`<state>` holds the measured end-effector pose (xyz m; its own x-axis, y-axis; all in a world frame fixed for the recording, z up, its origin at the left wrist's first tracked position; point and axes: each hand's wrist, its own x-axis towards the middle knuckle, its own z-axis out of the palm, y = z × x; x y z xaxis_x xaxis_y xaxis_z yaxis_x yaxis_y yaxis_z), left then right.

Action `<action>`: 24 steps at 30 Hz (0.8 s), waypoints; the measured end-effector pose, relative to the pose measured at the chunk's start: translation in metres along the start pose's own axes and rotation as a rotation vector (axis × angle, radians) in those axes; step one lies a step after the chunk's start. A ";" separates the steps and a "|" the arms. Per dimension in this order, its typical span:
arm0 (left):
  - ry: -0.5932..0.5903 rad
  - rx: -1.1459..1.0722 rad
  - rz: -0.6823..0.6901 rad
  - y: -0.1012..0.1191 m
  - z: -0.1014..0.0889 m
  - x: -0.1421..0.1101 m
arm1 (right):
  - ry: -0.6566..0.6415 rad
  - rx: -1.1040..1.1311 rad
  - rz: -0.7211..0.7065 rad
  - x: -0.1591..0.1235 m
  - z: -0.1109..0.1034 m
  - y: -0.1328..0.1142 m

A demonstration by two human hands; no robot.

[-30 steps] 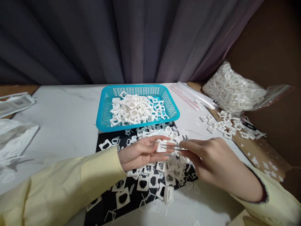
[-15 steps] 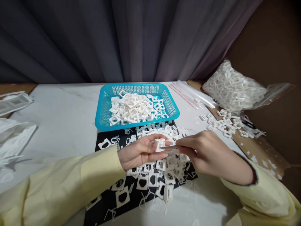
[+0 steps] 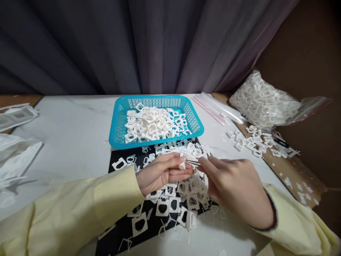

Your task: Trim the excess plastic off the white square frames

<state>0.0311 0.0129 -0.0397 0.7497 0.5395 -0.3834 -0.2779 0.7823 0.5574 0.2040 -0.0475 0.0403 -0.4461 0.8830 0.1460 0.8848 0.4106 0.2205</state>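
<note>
The small white part (image 3: 182,163) is pale and matte, turned so that a narrow side shows; my fingers cover some of it, so I cannot make out its full outline. It sits above the middle of a heap of white pieces (image 3: 193,199), square frames with rounded holes mixed with thin loops and slivers. The heap spreads over a black mat (image 3: 113,236) on the pale, marbled surface (image 3: 73,133).

Just beyond the mat's far edge stands a blue basket (image 3: 156,144), holding a mound of similar white pieces. To its right lie flat clear bags (image 3: 222,108), and past those a full plastic bag (image 3: 265,101) leans near loose white pieces (image 3: 250,142). My own hands stand in front of much of the heap.

My left grip (image 3: 160,173) is clamped on the part, thumb against fingers, with the lower fingers stretched out beneath it. My right grip (image 3: 237,186) is pinched together around metal tweezers (image 3: 193,163), whose slim prongs point at the part's right side; I cannot tell whether the tips touch it.
</note>
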 end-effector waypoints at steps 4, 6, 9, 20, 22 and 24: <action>-0.014 0.018 -0.039 0.001 -0.001 -0.001 | 0.094 -0.165 0.111 -0.014 0.005 0.019; -0.052 0.006 -0.050 0.001 -0.003 -0.003 | 0.145 -0.224 0.200 -0.021 0.008 0.033; -0.114 0.008 -0.064 0.003 -0.003 -0.004 | 0.110 -0.059 0.196 -0.032 0.010 0.049; -0.166 -0.015 -0.020 0.003 -0.004 -0.002 | -0.212 0.403 -0.012 -0.046 0.008 0.046; -0.142 -0.011 -0.022 0.004 -0.001 -0.003 | -0.231 0.347 -0.086 -0.043 0.007 0.044; -0.106 -0.016 -0.029 0.005 0.001 -0.004 | -0.249 0.230 -0.140 -0.041 0.008 0.042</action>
<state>0.0274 0.0148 -0.0346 0.8165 0.4816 -0.3185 -0.2642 0.8022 0.5354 0.2599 -0.0644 0.0357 -0.5438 0.8312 -0.1160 0.8371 0.5470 -0.0049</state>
